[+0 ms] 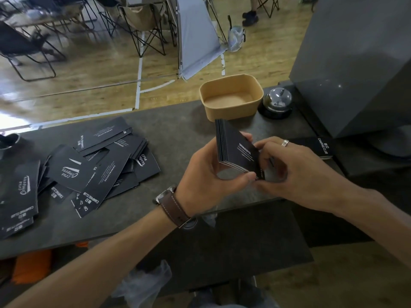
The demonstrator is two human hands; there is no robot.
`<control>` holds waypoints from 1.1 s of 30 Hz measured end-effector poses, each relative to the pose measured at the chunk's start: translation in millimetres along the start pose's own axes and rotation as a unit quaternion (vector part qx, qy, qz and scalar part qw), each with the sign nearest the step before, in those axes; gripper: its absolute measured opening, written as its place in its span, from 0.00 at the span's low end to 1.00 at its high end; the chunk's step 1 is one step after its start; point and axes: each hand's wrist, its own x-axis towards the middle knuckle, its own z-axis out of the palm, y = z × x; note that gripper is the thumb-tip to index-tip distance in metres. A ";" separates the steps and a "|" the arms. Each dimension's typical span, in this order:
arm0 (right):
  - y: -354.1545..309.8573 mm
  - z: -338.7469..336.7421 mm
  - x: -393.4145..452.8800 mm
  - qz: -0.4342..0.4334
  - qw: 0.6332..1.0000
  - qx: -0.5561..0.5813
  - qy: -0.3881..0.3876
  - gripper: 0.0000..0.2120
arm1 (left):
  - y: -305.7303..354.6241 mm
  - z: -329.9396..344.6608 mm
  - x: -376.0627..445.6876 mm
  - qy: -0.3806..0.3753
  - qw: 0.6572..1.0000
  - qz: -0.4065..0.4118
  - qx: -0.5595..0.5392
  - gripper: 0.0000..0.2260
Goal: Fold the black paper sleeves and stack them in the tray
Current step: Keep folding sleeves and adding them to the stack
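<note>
Now both hands, the left hand (206, 172) and right hand (295, 172), grip one stack of folded sleeves (239, 152) together. Behind it sits the tray (231, 96); loose sleeves (89, 165) lie well left.

Loose sleeves (73, 170) left, tray (231, 96) behind stack (238, 152).

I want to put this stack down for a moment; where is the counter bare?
Bare counter lies between the loose sleeves and the tray, and in front of the hands. The left end is crowded; the bell sits right of the tray.
</note>
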 end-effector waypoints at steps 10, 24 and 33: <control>42.9 -50.8 -11.4 0.099 0.973 -0.210 -0.015 0.18 | 12.0 -28.6 14.4 0.030 0.954 0.053 0.293 0.21; 110.0 -78.6 6.4 0.123 0.938 -0.306 -0.107 0.17 | -24.8 61.6 95.8 -0.192 0.844 -0.017 0.501 0.12; 123.6 -75.7 8.5 0.141 0.899 -0.384 -0.160 0.18 | -37.4 78.9 92.8 -0.177 0.835 -0.037 0.519 0.12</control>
